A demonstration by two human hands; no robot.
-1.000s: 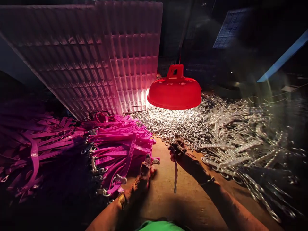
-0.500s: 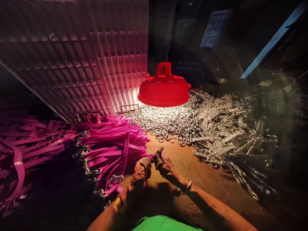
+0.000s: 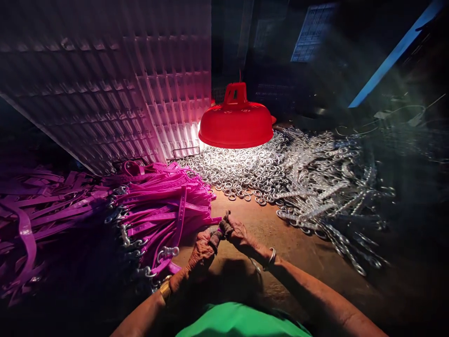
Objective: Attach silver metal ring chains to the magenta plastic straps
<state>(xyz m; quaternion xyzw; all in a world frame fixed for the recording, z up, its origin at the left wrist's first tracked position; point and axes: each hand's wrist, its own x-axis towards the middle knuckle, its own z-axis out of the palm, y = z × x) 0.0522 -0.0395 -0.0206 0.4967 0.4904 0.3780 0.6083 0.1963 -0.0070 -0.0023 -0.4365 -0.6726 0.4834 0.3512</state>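
Observation:
My left hand (image 3: pixel 203 250) and my right hand (image 3: pixel 240 237) meet over the wooden table, both closed, with dark cloth wraps on the fingers. Pinched between their fingertips is a pink strap (image 3: pixel 220 229), of which only a small bit shows. A thin pale piece (image 3: pixel 255 266) hangs below my right hand; its kind is unclear. Just left of my left hand lies a heap of pink straps (image 3: pixel 164 201), several with metal rings and clasps (image 3: pixel 167 252) on their near ends.
A red lamp (image 3: pixel 235 124) hangs low over a pile of metal rings (image 3: pixel 242 173). Metal chain strips (image 3: pixel 322 187) spread to the right on the wooden table (image 3: pixel 270 229). A ribbed translucent panel (image 3: pixel 168 93) stands at back left. More pink straps (image 3: pixel 28 224) lie far left.
My fingers have shifted around the pink strap, and the left fingertips have turned up closer to the right ones. The whole view has shifted slightly.

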